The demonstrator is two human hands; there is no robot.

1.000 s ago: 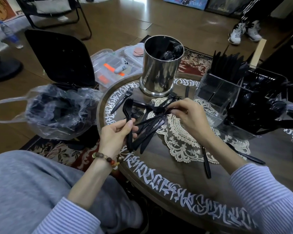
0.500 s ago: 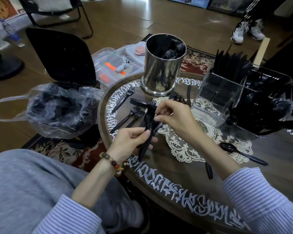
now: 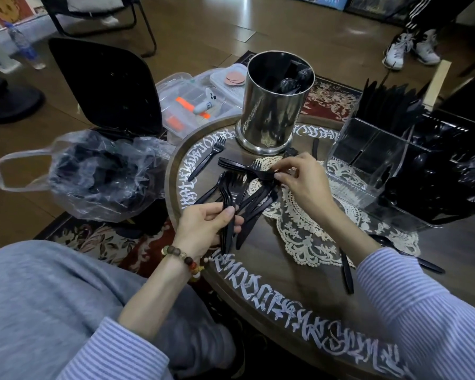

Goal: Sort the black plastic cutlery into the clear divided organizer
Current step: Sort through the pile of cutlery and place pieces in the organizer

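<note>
While the left hand (image 3: 207,224) grips a nested stack of forks (image 3: 228,204) by the handles, tines up and away from the body, the right hand (image 3: 299,182) pinches the neck of another fork (image 3: 261,172) between thumb and fingertips, just above the loose pile (image 3: 258,198) at the edge of the lace doily (image 3: 305,229). Hands close together but not touching, each closed on its own cutlery.

Compared with half a second ago: right hand now moved off the stack and further out over the pile, to a fresh fork lying across the others. Compared with a second ago: the left-hand stack held in much the same place, but looking thicker. Judged from that, one fork just added to the bundle and the next being picked; gathering forks in hand rather than carrying them one at a time.

Clear divided organizer (image 3: 368,160) standing to the right on the round table (image 3: 285,292), well apart from both hands; rear compartment packed with upright black handles, near compartments looking mostly empty, though hard to read through the clear walls. Still loose on the table: a single fork (image 3: 207,160) near the steel canister (image 3: 272,105), a spoon (image 3: 406,253) and a knife (image 3: 346,270) by the right sleeve. Sorting clearly unfinished, with the bundle yet to go into the organizer.
</note>
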